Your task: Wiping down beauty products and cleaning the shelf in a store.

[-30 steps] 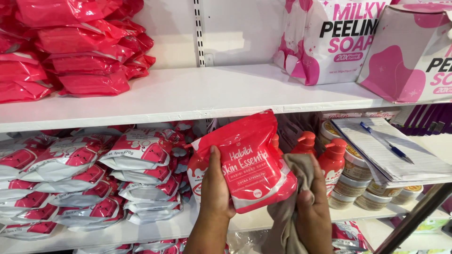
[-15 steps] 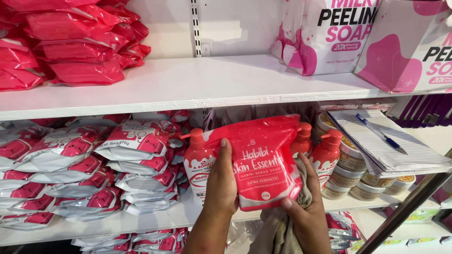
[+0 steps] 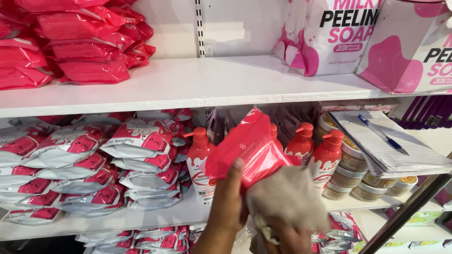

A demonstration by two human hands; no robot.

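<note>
My left hand (image 3: 229, 202) grips a shiny red plastic pouch (image 3: 247, 148) from below and holds it tilted in front of the middle shelf. My right hand (image 3: 282, 237) is mostly hidden under a beige cloth (image 3: 287, 197) that presses against the lower right of the pouch. Behind the pouch stand red and white pump bottles (image 3: 200, 162) on the middle shelf (image 3: 141, 218).
Stacked pink and white sachets (image 3: 84, 164) fill the left of the middle shelf. Red pouches (image 3: 80, 47) pile on the upper shelf (image 3: 197, 84), with large pink and white soap bags (image 3: 329, 37) to the right. A paper pad with a blue pen (image 3: 383, 136) lies on round jars (image 3: 362, 174).
The pouch has turned from facing me with its label to tilted with its plain side up. The cloth has come up over its lower right edge, and the camera moved closer.
</note>
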